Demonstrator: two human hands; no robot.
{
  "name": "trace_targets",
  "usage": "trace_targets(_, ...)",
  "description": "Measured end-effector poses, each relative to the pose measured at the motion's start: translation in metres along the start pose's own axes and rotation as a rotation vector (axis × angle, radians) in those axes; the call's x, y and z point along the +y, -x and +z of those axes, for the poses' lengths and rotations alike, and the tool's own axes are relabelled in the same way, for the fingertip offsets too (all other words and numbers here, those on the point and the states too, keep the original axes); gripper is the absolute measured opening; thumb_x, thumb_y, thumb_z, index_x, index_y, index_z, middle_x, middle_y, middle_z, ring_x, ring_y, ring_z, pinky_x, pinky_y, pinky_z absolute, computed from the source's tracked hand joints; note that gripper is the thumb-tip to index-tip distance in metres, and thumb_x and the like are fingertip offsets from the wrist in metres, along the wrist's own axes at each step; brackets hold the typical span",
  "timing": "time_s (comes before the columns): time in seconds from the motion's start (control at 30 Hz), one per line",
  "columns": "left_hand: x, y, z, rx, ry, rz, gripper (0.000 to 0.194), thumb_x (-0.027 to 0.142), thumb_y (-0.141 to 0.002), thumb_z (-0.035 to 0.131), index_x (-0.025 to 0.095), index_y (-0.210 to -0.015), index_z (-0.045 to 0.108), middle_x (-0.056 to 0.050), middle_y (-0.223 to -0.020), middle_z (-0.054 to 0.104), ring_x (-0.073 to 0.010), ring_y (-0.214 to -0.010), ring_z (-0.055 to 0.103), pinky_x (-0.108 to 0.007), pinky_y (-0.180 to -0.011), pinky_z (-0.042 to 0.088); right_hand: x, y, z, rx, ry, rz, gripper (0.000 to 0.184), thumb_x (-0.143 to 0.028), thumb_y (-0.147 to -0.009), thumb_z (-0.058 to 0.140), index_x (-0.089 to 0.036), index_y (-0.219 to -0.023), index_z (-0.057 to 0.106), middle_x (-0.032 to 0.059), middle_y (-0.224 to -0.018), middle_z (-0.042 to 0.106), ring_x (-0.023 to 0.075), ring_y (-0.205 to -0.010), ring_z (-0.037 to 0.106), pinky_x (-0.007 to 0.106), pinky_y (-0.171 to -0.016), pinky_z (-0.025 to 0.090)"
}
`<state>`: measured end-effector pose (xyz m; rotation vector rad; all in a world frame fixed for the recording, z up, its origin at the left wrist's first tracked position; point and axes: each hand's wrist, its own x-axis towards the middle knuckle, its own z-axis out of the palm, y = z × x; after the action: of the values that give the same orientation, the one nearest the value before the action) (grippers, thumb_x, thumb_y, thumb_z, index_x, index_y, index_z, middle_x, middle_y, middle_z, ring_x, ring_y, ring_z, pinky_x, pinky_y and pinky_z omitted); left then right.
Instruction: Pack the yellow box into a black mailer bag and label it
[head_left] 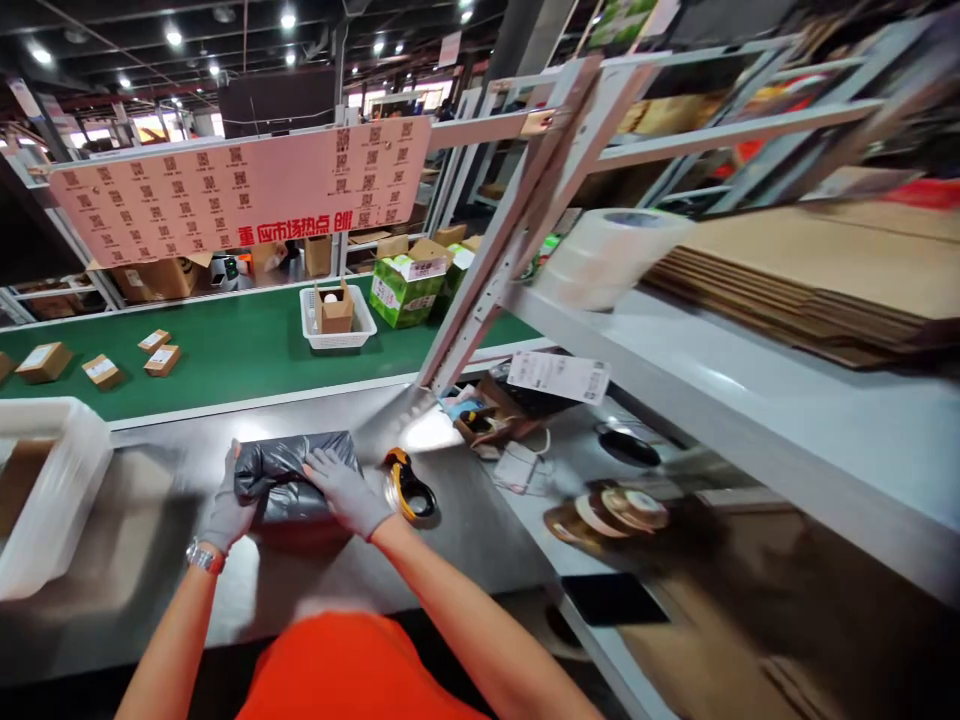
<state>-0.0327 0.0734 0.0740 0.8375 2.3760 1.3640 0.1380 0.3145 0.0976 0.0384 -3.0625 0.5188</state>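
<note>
A dark grey plastic mailer bag (296, 462) lies on the steel worktable (465, 520) in front of me. My left hand (229, 505), in a grey glove with a wristwatch, grips the bag's left end. Flat on top of the bag's right half rests my gloved right hand (346, 490). Just right of that hand sits a yellow and black tape dispenser (407, 488).
A white bin (45, 480) stands at the left. Behind the table runs a green conveyor (225, 350) with small boxes, a white basket (337, 318) and a green carton (409, 285). At right, a shelf (720, 370) holds flat cardboard and a tape roll (607, 255). Tape rolls (611, 510) lie below.
</note>
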Motion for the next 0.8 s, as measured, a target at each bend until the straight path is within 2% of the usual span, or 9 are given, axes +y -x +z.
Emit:
trace_targets(0.07, -0.009, -0.01, -0.005, -0.036, -0.105, 0.105, 0.092, 0.028, -0.103, 0.07, 0.023, -0.189, 0.035, -0.015, -0.195, 0.039, -0.0321, -0.184, 0.031, -0.051, -0.149, 0.034, -0.009, 0.004, 0.004, -0.002, 0.013, 0.025, 0.077, 0.003, -0.091, 0.057, -0.008, -0.168, 0.065, 0.0251, -0.18, 0.058, 0.038, -0.175, 0.048, 0.063, -0.147, 0.038)
trace_targets(0.13, -0.013, -0.019, -0.007, -0.098, -0.223, 0.198, 0.086, 0.02, -0.102, 0.064, 0.02, -0.185, 0.045, -0.013, -0.195, 0.038, -0.031, -0.186, 0.024, -0.049, -0.149, 0.035, -0.017, 0.007, 0.008, 0.001, 0.023, 0.047, 0.074, 0.001, -0.094, 0.057, -0.005, -0.167, 0.065, 0.0271, -0.18, 0.058, 0.0393, -0.173, 0.05, 0.064, -0.146, 0.038)
trace_targets(0.2, -0.01, -0.023, -0.003, -0.143, -0.361, 0.274, 0.084, 0.01, -0.096, 0.059, 0.017, -0.18, 0.054, -0.014, -0.191, 0.046, -0.0325, -0.185, 0.026, -0.054, -0.15, 0.033, -0.022, 0.009, 0.01, 0.012, 0.027, 0.052, 0.071, 0.0, -0.095, 0.057, -0.003, -0.166, 0.066, 0.0287, -0.18, 0.057, 0.0392, -0.173, 0.051, 0.064, -0.146, 0.038)
trace_targets(0.3, 0.005, -0.02, 0.01, -0.127, -0.585, 0.342, 0.085, 0.003, -0.087, 0.061, 0.008, -0.172, 0.062, -0.02, -0.184, 0.055, -0.0411, -0.182, 0.033, -0.063, -0.151, 0.029, -0.025, 0.009, 0.009, 0.035, 0.015, 0.027, 0.07, -0.003, -0.096, 0.061, -0.003, -0.166, 0.066, 0.029, -0.18, 0.056, 0.0394, -0.174, 0.049, 0.065, -0.146, 0.038)
trace_targets(0.47, 0.028, -0.01, 0.036, -0.034, -0.84, 0.31, 0.076, 0.002, -0.09, 0.059, -0.005, -0.165, 0.064, -0.033, -0.177, 0.058, -0.0482, -0.175, 0.044, -0.064, -0.148, 0.035, -0.025, 0.006, 0.011, 0.071, -0.096, 0.012, 0.069, -0.014, -0.095, 0.069, -0.004, -0.163, 0.069, 0.0273, -0.181, 0.055, 0.0421, -0.176, 0.045, 0.066, -0.147, 0.034)
trace_targets(0.57, 0.031, -0.006, 0.044, -0.018, -0.873, 0.255, 0.073, 0.001, -0.092, 0.053, -0.008, -0.164, 0.064, -0.035, -0.177, 0.056, -0.0462, -0.175, 0.045, -0.062, -0.148, 0.034, -0.017, 0.005, 0.014, 0.148, -0.369, -0.008, 0.061, -0.019, -0.093, 0.068, -0.015, -0.152, 0.08, 0.0201, -0.176, 0.064, 0.038, -0.173, 0.051, 0.067, -0.148, 0.031)
trace_targets(0.67, 0.032, 0.005, 0.048, -0.006, -0.876, 0.259, 0.077, 0.011, -0.091, 0.059, -0.011, -0.165, 0.061, -0.037, -0.181, 0.051, -0.0478, -0.176, 0.042, -0.061, -0.148, 0.033, 0.003, 0.015, 0.015, 0.255, -0.903, 0.012, 0.053, -0.029, -0.094, 0.069, -0.024, -0.144, 0.085, 0.0132, -0.167, 0.074, 0.0333, -0.161, 0.065, 0.064, -0.144, 0.039)
trace_targets(0.73, 0.037, 0.017, 0.052, 0.009, -0.886, 0.281, 0.085, 0.021, -0.089, 0.064, -0.012, -0.168, 0.058, -0.038, -0.183, 0.047, -0.0506, -0.177, 0.04, -0.064, -0.148, 0.031, 0.026, 0.031, 0.018, 0.428, -1.244, 0.127, 0.054, -0.041, -0.095, 0.073, -0.024, -0.144, 0.085, 0.0132, -0.159, 0.08, 0.0332, -0.15, 0.074, 0.06, -0.137, 0.05)
trace_targets(0.8, 0.044, 0.029, 0.059, 0.022, -0.895, 0.267, 0.091, 0.027, -0.088, 0.066, -0.013, -0.169, 0.056, -0.039, -0.183, 0.045, -0.0516, -0.177, 0.04, -0.064, -0.148, 0.031, 0.054, 0.054, 0.027, 0.706, -1.368, 0.346, 0.057, -0.054, -0.094, 0.073, -0.022, -0.14, 0.085, 0.016, -0.145, 0.086, 0.0344, -0.137, 0.08, 0.059, -0.129, 0.057)
